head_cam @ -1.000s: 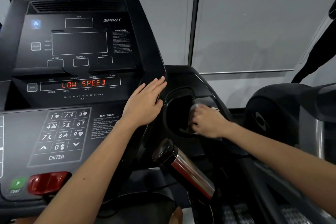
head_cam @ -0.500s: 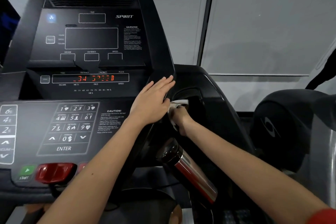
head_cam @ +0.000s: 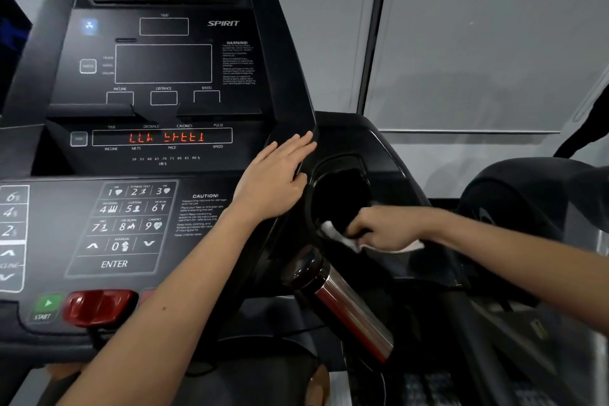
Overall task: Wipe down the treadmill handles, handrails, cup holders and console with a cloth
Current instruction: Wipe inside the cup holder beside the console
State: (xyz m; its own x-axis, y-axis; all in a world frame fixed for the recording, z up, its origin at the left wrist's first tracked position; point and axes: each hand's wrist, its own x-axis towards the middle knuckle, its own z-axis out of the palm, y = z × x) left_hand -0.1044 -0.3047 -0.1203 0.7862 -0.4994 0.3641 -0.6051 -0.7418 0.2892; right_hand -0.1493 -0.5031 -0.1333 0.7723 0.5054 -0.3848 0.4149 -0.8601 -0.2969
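The black treadmill console [head_cam: 164, 82] fills the left half of the view, its red display lit. To its right is the black cup holder [head_cam: 339, 194], a deep dark well. My right hand [head_cam: 382, 229] grips a white cloth [head_cam: 336, 236] and presses it on the cup holder's front rim. My left hand [head_cam: 276, 180] rests flat with straight fingers on the console's right edge. A pulse-grip handle [head_cam: 342, 303], black-capped with a chrome and red sleeve, slants down below the cup holder.
A keypad [head_cam: 130, 224], green start button [head_cam: 46, 305] and red stop button [head_cam: 99, 305] lie at the lower left. A neighbouring machine's dark housing [head_cam: 534, 208] stands at the right. Grey wall panels rise behind.
My right hand with the cloth has slid from the cup holder's left inner side down to its front rim. My left hand stays on the console edge.
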